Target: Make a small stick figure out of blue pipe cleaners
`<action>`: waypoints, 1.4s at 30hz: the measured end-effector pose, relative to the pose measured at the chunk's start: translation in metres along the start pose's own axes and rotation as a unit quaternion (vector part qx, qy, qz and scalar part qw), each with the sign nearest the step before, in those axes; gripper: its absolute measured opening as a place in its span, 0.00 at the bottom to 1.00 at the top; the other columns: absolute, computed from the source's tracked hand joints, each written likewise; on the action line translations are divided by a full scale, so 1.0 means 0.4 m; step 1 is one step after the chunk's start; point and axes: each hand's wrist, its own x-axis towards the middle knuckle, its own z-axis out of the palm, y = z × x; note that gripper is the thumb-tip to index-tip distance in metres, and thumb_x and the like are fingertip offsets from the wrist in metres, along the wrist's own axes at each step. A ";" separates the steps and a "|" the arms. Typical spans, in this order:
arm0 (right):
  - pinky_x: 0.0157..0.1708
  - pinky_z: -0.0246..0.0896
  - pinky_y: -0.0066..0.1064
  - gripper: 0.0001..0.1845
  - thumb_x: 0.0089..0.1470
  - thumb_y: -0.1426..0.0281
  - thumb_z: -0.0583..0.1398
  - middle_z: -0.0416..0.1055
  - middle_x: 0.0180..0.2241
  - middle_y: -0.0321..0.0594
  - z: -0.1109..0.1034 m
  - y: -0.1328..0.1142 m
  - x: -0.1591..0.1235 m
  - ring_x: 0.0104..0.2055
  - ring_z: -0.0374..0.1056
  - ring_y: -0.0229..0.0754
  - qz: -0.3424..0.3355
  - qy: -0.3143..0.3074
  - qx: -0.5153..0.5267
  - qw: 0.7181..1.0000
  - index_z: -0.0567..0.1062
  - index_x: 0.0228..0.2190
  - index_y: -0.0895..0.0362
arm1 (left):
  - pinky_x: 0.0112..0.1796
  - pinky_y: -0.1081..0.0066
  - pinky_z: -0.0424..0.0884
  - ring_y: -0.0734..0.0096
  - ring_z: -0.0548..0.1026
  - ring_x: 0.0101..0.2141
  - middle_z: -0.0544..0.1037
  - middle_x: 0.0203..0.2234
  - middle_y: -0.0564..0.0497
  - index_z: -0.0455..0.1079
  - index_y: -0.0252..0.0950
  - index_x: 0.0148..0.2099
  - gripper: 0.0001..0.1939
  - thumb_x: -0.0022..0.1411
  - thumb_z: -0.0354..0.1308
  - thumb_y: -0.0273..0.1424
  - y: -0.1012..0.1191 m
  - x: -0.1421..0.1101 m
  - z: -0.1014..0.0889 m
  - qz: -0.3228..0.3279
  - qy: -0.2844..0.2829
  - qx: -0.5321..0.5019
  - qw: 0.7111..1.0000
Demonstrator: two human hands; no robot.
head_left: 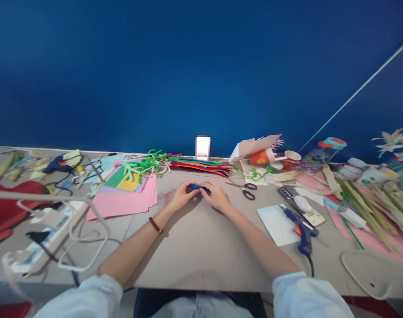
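Two bare hands are working above the middle of the table (195, 251): the left hand (183, 194) and the right hand (215, 195) are meeting at the fingertips, each pinching a small blue piece (194, 187) between them. The fingers are partly hiding the piece, so its exact form cannot be told. The two-sided grip is probably steadying it and giving fine control from both ends.

Just beyond the hands, a bundle of coloured stems (201, 167) is lying crosswise at the far side, presumably for short reach. To the right, scissors (243, 189) are resting with their handles turned away to the right, likely easing pickup. Farther right and nearer, a glue gun (305, 234) is lying partly over a pale sheet (272, 227), which is possibly protecting the surface from drips. On the left, pink sheets (122, 205) are lying fanned, apparently keeping single sheets separable.
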 end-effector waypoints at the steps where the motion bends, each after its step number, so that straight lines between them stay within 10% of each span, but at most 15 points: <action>1: 0.40 0.63 0.30 0.12 0.57 0.70 0.55 0.73 0.39 0.42 0.003 -0.001 -0.006 0.40 0.69 0.40 -0.003 -0.012 -0.016 1.000 0.75 0.41 0.54 | 0.35 0.71 0.71 0.72 0.74 0.32 0.76 0.32 0.50 0.70 0.34 0.39 0.16 0.49 0.65 0.35 0.002 -0.002 -0.001 0.009 0.001 0.014 1.000; 31: 0.42 0.62 0.30 0.14 0.59 0.74 0.51 0.74 0.37 0.44 0.020 0.003 -0.035 0.40 0.68 0.41 -0.073 -0.022 -0.074 0.994 0.75 0.41 0.56 | 0.31 0.74 0.69 0.74 0.72 0.28 0.74 0.28 0.52 0.69 0.34 0.35 0.10 0.52 0.61 0.35 0.012 -0.017 -0.022 0.025 -0.023 0.104 0.994; 42: 0.39 0.62 0.28 0.09 0.57 0.66 0.57 0.76 0.34 0.39 0.012 -0.023 -0.017 0.37 0.71 0.40 0.034 -0.042 0.006 0.999 0.78 0.36 0.53 | 0.39 0.70 0.69 0.69 0.73 0.36 0.75 0.34 0.49 0.71 0.36 0.40 0.08 0.55 0.57 0.29 0.032 -0.032 -0.013 0.105 -0.042 0.202 0.973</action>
